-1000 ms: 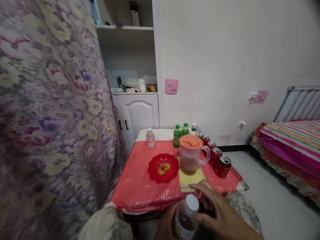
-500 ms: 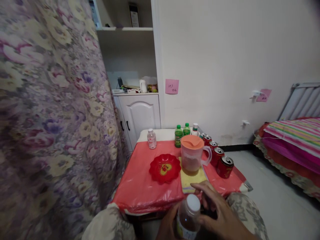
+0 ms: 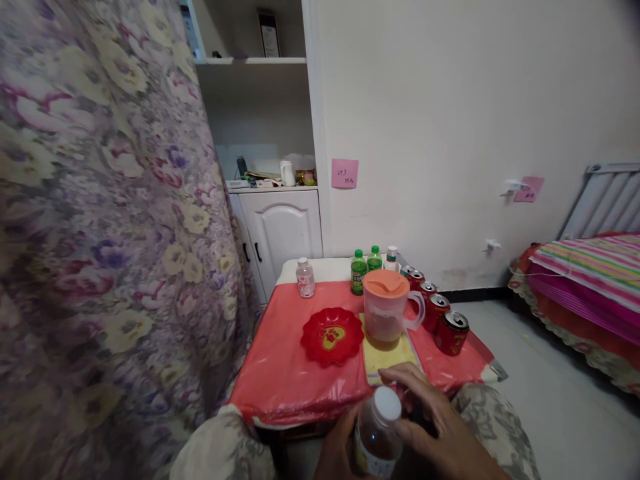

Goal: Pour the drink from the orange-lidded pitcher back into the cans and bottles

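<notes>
A clear plastic bottle [image 3: 376, 437] with a white cap stands upright at the bottom of the view, dark liquid inside and a label low on it. Wrapped round its left side is my left hand [image 3: 337, 445]. To the right of the bottle, my right hand [image 3: 437, 427] has its fingers curved and spread apart, with nothing between them. Its thumb reaches the bottle's side; I cannot tell whether it touches. Just beyond the hands lies a yellow cloth [image 3: 385, 363], and on its far part sits a clear pitcher [image 3: 384, 320] with an orange lid.
A red scalloped plate [image 3: 313, 343] is on the red-covered table [image 3: 280, 387]. A small clear bottle [image 3: 305, 280] stands at the back left. Green-capped bottles [image 3: 358, 273] are behind the pitcher. Several red cans [image 3: 453, 333] line the right edge. A floral curtain [image 3: 125, 233] hangs at left.
The view has shifted very slightly. Both hands and the bottle keep almost the same position.
</notes>
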The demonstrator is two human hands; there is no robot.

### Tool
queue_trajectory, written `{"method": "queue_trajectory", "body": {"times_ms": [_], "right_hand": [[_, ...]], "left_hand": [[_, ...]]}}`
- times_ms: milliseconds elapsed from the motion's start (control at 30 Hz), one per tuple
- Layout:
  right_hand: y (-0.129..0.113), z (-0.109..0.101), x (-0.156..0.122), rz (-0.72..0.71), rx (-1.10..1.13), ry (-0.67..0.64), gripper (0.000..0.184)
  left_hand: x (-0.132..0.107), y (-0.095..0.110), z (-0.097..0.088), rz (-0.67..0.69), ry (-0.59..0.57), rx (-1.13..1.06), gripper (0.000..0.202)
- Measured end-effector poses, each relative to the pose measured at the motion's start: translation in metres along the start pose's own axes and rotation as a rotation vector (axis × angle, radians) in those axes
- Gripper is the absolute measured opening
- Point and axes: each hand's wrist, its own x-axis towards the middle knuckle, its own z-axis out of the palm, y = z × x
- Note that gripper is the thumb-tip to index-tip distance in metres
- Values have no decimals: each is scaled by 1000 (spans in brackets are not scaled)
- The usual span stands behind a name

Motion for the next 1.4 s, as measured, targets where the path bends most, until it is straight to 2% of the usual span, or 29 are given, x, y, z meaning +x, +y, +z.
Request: {"method": "queue_trajectory", "body": {"times_ms": [67, 133, 267, 333, 433, 500, 567, 733, 800, 933, 1000, 1067, 1200, 1300, 1400], "right_hand": [[-2, -3, 0, -37, -8, -52, 41], [-4, 0, 2, -44, -30, -47, 33], [-1, 12, 6, 19, -59, 117, 24], [2, 14, 6, 42, -49, 148, 32], [5, 9, 3, 22, 7, 66, 50], [6, 6, 1, -16, 27, 0, 45], [5, 7, 2, -44, 25, -4, 36], [6, 23, 7, -30, 31, 183, 31], [8, 25, 7, -16, 34, 206, 36], [13, 15, 4, -33, 45, 128, 51], [14, 11, 3, -49, 51, 57, 45], [14, 13, 2, -64, 53, 41, 38], [11, 25, 4, -105, 48, 180, 38], [10, 32, 7, -140, 33, 240, 39], [13, 30, 8, -148, 26, 227, 45]], "left_hand": [[0, 0, 0, 14, -8, -9, 92], [1, 3, 1, 25, -22, -45, 93], [4, 9, 3, 33, -28, -86, 90], [4, 9, 2, 27, -19, -87, 88], [4, 5, 0, 23, -1, -50, 89], [4, 3, -1, 23, 5, -20, 89], [4, 5, 1, 21, 0, -18, 87], [3, 18, 6, 73, -17, -76, 80], [4, 19, 6, 81, -11, -92, 80], [5, 12, 4, 57, -30, -110, 86], [5, 7, 4, 44, -35, -90, 87], [5, 1, 5, 41, -21, -66, 87], [7, -9, 7, 60, -5, -41, 87], [6, -4, 7, 51, 8, 4, 86], [5, 8, 7, 0, 54, 46, 65]]}}
